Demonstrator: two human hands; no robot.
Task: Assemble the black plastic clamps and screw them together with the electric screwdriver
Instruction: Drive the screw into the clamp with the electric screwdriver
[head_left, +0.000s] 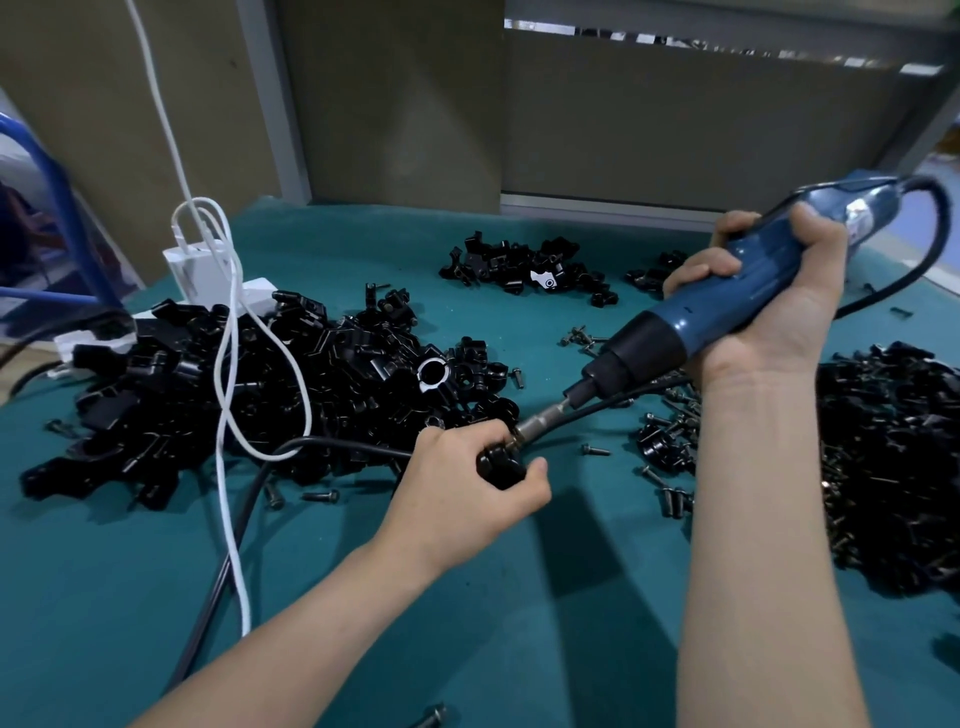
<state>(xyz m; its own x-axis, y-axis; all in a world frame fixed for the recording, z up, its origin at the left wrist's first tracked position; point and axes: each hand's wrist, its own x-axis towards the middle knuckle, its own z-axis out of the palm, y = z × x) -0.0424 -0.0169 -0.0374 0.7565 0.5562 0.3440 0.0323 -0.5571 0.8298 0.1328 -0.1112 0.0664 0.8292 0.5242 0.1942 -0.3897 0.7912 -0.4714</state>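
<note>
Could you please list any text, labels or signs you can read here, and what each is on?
No text is readable.
Electric screwdriver, silver label near its cord: too blurred.
Its blue body, faint printed line: too small.
White patch on a far black clamp: a ring mark, no letters.

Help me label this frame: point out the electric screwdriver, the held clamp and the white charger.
electric screwdriver (685, 319): head view, blue body near the collar.
held clamp (500, 466): head view, black side showing between fingers and thumb.
white charger (188, 275): head view, front face.
</note>
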